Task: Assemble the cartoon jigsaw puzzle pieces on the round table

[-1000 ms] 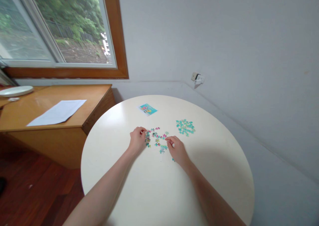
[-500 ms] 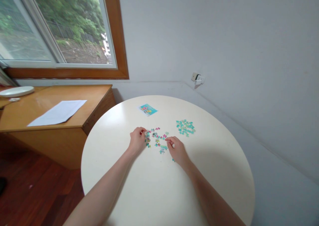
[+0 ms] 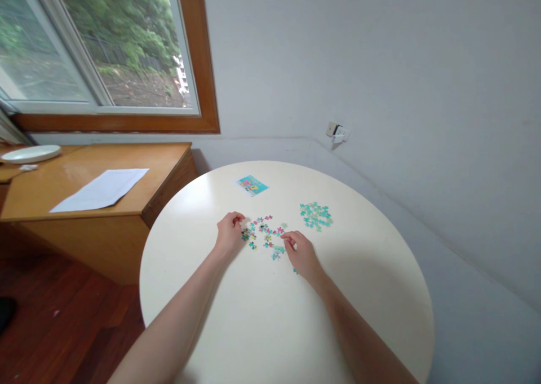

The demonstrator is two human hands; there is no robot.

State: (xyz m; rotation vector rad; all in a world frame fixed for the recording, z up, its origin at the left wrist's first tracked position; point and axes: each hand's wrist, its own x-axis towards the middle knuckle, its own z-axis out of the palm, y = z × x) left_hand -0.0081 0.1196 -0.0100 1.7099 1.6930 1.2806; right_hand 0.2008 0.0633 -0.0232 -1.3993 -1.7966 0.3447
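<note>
Several colourful jigsaw pieces lie loosely scattered on the round white table between my hands. At their left edge is my left hand, its fingers curled together; whether a small piece sits in them is hidden. My right hand is at the right side of the scatter, thumb and forefinger pinched close to the pieces, and anything between the tips is too small to make out. A separate cluster of green and teal jigsaw pieces rests farther right.
A small picture card with a bright cartoon print lies near the table's far side. To the left stands a wooden desk holding a paper sheet and a white plate. A wall socket is behind the table.
My left hand has shifted slightly left, away from the scattered pieces, uncovering a few more of them. The right hand stays nearly in place. The whole view has moved a little.
</note>
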